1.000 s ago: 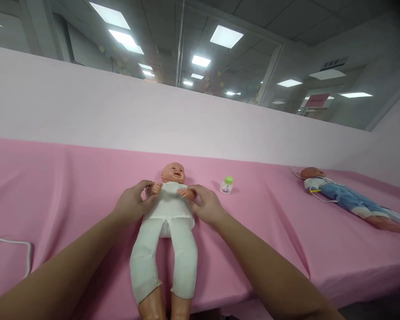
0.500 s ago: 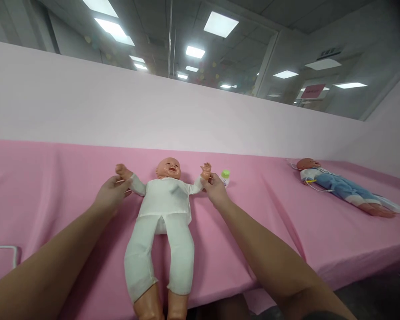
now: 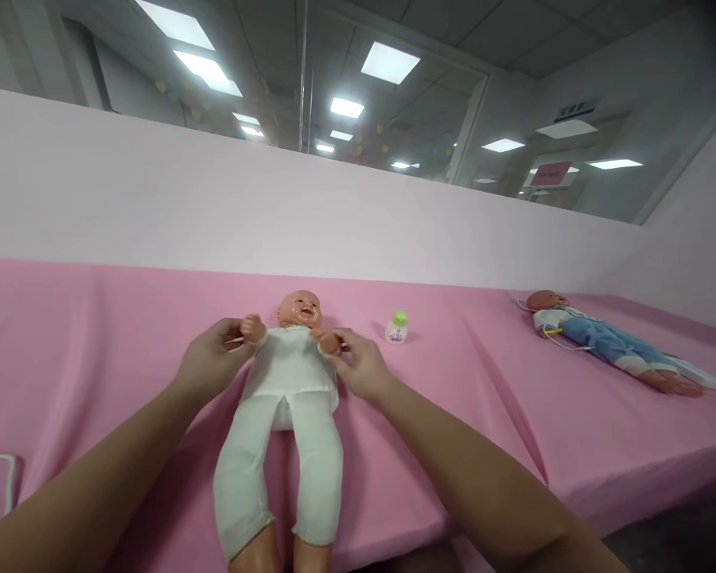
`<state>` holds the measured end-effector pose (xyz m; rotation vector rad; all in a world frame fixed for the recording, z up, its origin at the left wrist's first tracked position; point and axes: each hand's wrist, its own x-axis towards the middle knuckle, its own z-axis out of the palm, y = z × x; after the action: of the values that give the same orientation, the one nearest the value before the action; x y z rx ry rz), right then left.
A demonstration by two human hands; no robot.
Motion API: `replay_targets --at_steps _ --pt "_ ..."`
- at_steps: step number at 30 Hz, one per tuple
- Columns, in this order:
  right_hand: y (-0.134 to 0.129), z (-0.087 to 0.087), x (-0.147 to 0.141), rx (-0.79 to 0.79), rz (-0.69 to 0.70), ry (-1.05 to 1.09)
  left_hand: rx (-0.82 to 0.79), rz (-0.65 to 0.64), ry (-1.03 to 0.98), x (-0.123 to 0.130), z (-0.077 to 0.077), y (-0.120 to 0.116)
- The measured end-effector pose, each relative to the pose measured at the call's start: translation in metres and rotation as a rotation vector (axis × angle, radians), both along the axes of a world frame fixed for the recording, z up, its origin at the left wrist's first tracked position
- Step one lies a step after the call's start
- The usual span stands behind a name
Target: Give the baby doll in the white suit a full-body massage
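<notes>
A baby doll (image 3: 286, 362) in a white top and white trousers lies face up on the pink-covered table, its head towards the wall. My left hand (image 3: 215, 358) is closed round the doll's arm at the wrist, on the left of its chest. On the other side, my right hand (image 3: 361, 364) grips the doll's other arm near its hand. Both doll arms are bent in over the chest. To the right of my right hand stands a small white bottle (image 3: 397, 328) with a green cap, untouched.
A second doll (image 3: 608, 342) in blue and white clothes lies at the right, with a thin white tube about it. The pink cover (image 3: 441, 414) has folds and drops over the front edge. At the lower left is a white bent bar (image 3: 9, 477). A white wall (image 3: 358, 223) with glass above stands behind.
The doll's arms were stretched out to both sides. My hands have brought them inward over the chest, and the bottle, partly covered before, now shows fully.
</notes>
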<state>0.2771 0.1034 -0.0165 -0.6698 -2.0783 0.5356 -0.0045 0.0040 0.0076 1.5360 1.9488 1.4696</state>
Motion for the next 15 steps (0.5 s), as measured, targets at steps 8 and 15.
replay_targets --at_steps 8,15 --pt "-0.016 0.004 -0.009 0.276 0.137 -0.207 -0.113 -0.139 0.415 0.019 0.004 -0.001" --pt "0.023 -0.008 0.008 -0.359 -0.119 0.297 0.008 0.036 -0.453 -0.01 -0.006 0.01"
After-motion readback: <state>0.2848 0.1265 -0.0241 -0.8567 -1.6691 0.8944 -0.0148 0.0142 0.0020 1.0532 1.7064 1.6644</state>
